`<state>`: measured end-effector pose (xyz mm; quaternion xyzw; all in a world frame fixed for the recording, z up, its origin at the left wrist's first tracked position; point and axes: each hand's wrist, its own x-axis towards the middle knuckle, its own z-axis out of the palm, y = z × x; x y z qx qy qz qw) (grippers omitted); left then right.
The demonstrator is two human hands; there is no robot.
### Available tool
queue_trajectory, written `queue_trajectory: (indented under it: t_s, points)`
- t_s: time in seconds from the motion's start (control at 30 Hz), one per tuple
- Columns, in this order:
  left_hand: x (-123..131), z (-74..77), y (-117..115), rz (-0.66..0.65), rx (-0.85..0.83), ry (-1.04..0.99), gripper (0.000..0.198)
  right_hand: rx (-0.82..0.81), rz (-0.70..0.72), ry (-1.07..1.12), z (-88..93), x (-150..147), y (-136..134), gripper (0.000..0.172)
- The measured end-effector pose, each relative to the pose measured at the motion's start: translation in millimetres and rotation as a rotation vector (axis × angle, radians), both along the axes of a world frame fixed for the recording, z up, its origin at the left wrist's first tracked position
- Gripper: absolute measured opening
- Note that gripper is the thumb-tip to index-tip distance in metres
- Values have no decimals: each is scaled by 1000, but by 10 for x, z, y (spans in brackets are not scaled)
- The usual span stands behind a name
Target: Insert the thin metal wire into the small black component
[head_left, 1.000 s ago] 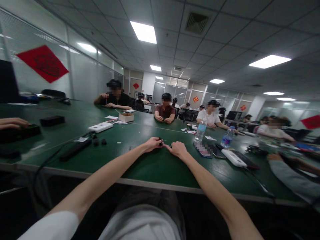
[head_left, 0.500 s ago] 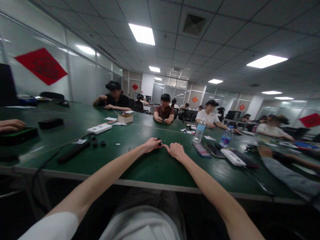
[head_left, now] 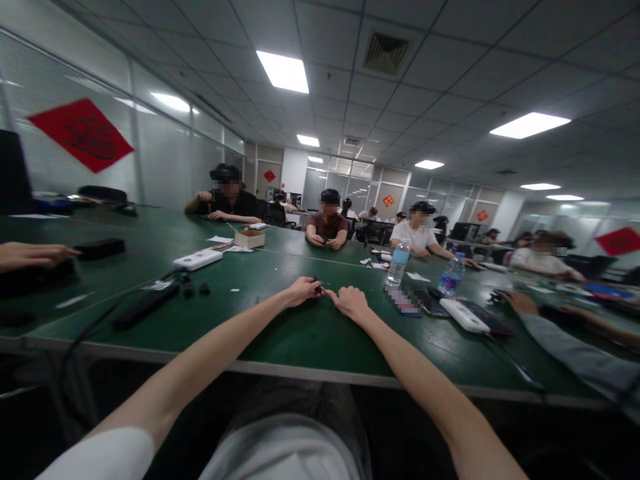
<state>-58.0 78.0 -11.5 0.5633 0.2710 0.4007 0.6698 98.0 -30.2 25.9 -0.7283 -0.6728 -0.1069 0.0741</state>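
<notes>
Both my arms stretch out over the green table (head_left: pixel 310 333). My left hand (head_left: pixel 301 291) is closed in a pinch on a small black part (head_left: pixel 317 287) held just above the tabletop. My right hand (head_left: pixel 351 301) is curled shut right beside it, knuckles up, its fingertips touching the same small part or something thin next to it; what it grips is too small to make out.
Left of my hands lie a black cable, small black pieces (head_left: pixel 197 289) and a white power strip (head_left: pixel 198 259). To the right stand two water bottles (head_left: pixel 399 262), phones and a white device (head_left: pixel 465 315). Other people sit around the table; a neighbour's hand (head_left: pixel 30 255) is at far left, another's arm (head_left: pixel 565 347) at right.
My hands stay together at the same spot, fingers shifting slightly on the small part. The neighbour's hand at far left has stretched out its fingers. The view has tilted a little.
</notes>
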Motion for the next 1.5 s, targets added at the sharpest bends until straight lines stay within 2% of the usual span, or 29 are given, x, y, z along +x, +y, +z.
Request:
queue_trajectory:
  t_s: [0.23,0.5,0.8,1.07,1.27,1.5]
  points:
    - [-41,25,-16,-39,-14,-30,14,38,28,-20,-100,78,134,82]
    - [-68,32,-40,-84,-18,-56,8,2,82,-84,-79,142,140,80]
    - [-70,-37,41,-101,-3,-53,10,10,85,-81,-104,144,137,78]
    - [-52,-23,46,-88,-14,-12,14,-28,39,-42,-53,83,72,79]
    - [-29,-17,61,-80,-14,2,16,9,17,36,-105,86,127,82]
    - [60,-36,-46,-200,-13,38,9,66,-160,281,-84,319,333,91]
